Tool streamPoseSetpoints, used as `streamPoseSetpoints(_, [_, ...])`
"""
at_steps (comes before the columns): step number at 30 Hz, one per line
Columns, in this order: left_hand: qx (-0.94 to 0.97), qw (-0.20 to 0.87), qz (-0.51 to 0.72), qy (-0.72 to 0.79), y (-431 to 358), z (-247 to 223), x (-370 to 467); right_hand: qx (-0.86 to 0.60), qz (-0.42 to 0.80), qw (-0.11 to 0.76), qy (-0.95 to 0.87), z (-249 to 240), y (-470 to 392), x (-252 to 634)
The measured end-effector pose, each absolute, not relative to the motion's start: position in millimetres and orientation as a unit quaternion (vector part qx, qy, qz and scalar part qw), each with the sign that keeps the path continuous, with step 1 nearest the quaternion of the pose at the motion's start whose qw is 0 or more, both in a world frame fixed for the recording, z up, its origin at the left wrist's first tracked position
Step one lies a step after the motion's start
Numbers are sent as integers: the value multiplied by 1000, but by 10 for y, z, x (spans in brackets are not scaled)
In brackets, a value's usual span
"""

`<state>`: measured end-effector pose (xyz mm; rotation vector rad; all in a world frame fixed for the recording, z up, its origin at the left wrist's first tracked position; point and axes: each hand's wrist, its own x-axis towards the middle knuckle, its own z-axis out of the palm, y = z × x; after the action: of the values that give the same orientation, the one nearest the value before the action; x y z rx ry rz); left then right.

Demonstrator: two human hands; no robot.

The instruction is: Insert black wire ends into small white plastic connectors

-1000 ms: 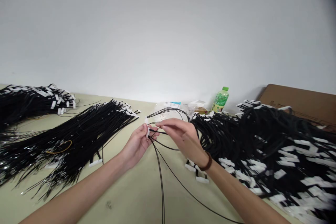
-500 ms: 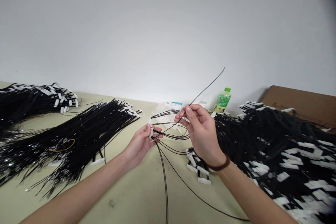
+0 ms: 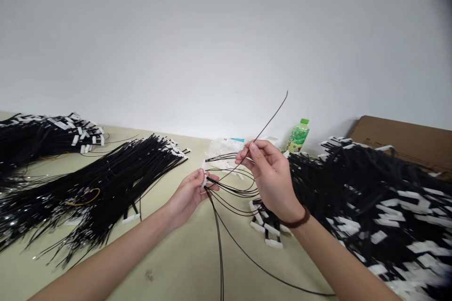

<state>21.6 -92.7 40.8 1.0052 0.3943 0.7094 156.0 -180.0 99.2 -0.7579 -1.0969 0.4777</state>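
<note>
Nearest us, loose black wires (image 3: 247, 257) trail down over the pale green table (image 3: 183, 263) from the white connector (image 3: 205, 179), which our left hand (image 3: 185, 195) pinches between thumb and fingers. To its right, our right hand (image 3: 271, 174) pinches a thin black wire (image 3: 270, 121) between thumb and forefinger, one end slanting up. Beyond, we see a cable bundle (image 3: 116, 174) at left, a cable heap (image 3: 314, 183) at right, then a green-capped bottle (image 3: 298, 137) and brown cardboard (image 3: 406, 143) near the wall (image 3: 176, 56).
</note>
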Motion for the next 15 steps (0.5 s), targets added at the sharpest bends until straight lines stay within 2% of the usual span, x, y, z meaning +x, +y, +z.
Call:
streamPoseSetpoints(9, [463,788,355,197,-890,379,201,-359,193,782,-471,1155,-1869,1669])
streamPoseSetpoints(15, [468,775,362,221,-898,402,179,-372,105,820,-422,1279,-1966,1821])
